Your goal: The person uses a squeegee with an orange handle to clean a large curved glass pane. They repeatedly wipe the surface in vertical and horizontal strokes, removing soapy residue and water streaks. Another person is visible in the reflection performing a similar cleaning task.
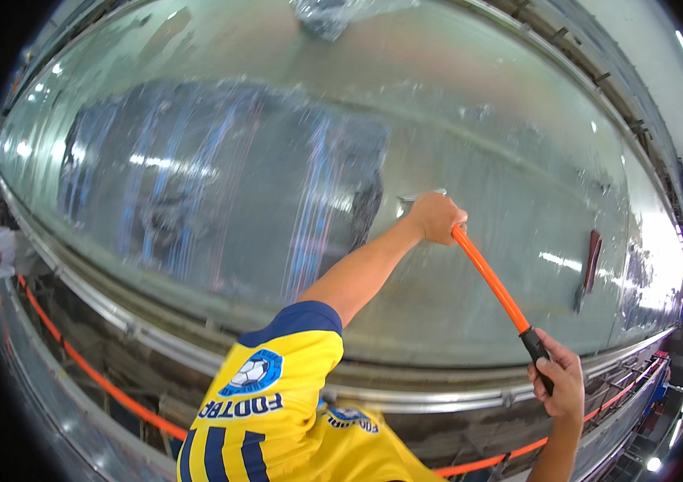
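My left hand (436, 218) is wrapped round the far end of a long-handled tool. The tool has a bright orange shaft (490, 277) and a black grip (533, 350). Part of a shiny metal head (422, 194) shows just beyond my left knuckles, close to the table surface; my hand hides the rest, so I cannot tell its kind. My right hand (558, 373) is closed on the black grip at the near end, over the table's front edge. Left of my left forearm, a dark, glossy wet-looking sheet (277, 169) with blue and reddish streaks lies on the table.
A long, greenish, shiny table (470, 321) fills the view, bordered by a metal rail (430, 399). Crumpled clear plastic (329, 18) lies at its far side. A narrow brown and dark tool (590, 269) lies at the right. An orange bar (108, 386) runs along the near side.
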The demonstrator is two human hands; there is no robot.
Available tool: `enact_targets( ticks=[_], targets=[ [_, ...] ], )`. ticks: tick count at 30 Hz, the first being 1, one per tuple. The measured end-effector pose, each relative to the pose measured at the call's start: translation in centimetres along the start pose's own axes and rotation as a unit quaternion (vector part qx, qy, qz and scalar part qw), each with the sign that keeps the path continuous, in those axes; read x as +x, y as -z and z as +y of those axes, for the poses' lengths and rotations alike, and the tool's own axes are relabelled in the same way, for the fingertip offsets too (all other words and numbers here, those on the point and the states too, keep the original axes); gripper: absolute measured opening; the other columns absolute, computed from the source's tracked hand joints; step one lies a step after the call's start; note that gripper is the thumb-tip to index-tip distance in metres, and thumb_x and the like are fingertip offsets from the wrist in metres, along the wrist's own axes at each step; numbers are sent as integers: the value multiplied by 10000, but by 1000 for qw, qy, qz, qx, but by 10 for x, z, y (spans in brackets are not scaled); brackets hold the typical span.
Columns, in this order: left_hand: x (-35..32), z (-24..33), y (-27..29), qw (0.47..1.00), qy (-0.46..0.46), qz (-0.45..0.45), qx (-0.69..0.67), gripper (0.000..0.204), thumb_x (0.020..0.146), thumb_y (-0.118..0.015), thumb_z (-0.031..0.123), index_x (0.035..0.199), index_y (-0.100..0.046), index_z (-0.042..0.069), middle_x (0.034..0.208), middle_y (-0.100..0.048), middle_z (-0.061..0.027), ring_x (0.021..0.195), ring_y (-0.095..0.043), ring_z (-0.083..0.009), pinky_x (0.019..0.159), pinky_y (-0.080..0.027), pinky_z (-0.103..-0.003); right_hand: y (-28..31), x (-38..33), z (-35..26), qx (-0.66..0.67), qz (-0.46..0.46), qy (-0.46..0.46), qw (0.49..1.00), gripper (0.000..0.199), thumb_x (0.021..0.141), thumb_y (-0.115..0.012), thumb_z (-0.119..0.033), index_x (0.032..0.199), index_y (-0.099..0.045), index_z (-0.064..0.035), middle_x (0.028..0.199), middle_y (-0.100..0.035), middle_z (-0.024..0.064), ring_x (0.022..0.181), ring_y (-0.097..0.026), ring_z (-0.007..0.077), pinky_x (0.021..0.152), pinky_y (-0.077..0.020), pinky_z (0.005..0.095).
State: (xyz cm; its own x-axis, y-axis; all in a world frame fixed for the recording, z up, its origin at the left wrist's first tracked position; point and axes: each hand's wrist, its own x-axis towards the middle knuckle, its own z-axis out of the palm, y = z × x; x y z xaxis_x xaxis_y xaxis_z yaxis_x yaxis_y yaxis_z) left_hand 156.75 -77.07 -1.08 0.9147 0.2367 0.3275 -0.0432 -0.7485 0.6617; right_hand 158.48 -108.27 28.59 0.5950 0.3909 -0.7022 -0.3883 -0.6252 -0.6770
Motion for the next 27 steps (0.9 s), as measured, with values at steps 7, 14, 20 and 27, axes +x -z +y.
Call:
enact_targets(
  ticks=[7,14,20,27],
  targets=[
    [-248,135,-3,1000,9,-21,-14,383,802,-687,312,542,-480,122,485,-522,-75,465,-546,-333,454,-406,-452,-1,-159,113,-66,-72,-102,990,568,855,-580,36,1418,-569,-39,724,-647,68,455,-459,42,418,-342,214],
    [-300,137,19,998,-28,15,-53,355,789,-698,230,538,-468,132,502,-529,-67,483,-555,-309,481,-428,-433,-56,-209,137,-67,-64,-104,990,567,862,-601,55,1424,-527,41,688,-566,8,460,-409,27,422,-291,218],
    [-243,85,41,993,-69,51,-75,325,769,-697,173,568,-446,129,511,-495,-46,476,-541,-288,471,-419,-416,-87,-164,61,-137,-53,-87,985,560,865,-610,38,1419,-530,42,633,-536,-24,464,-415,21,424,-304,212],
    [-154,39,39,988,-83,98,-81,212,754,-680,150,618,-518,151,514,-512,-30,466,-550,-256,437,-406,-384,-67,-99,-10,-144,-13,-43,989,535,862,-694,-58,1374,-575,43,612,-556,-19,452,-421,21,415,-299,204]
  ],
)
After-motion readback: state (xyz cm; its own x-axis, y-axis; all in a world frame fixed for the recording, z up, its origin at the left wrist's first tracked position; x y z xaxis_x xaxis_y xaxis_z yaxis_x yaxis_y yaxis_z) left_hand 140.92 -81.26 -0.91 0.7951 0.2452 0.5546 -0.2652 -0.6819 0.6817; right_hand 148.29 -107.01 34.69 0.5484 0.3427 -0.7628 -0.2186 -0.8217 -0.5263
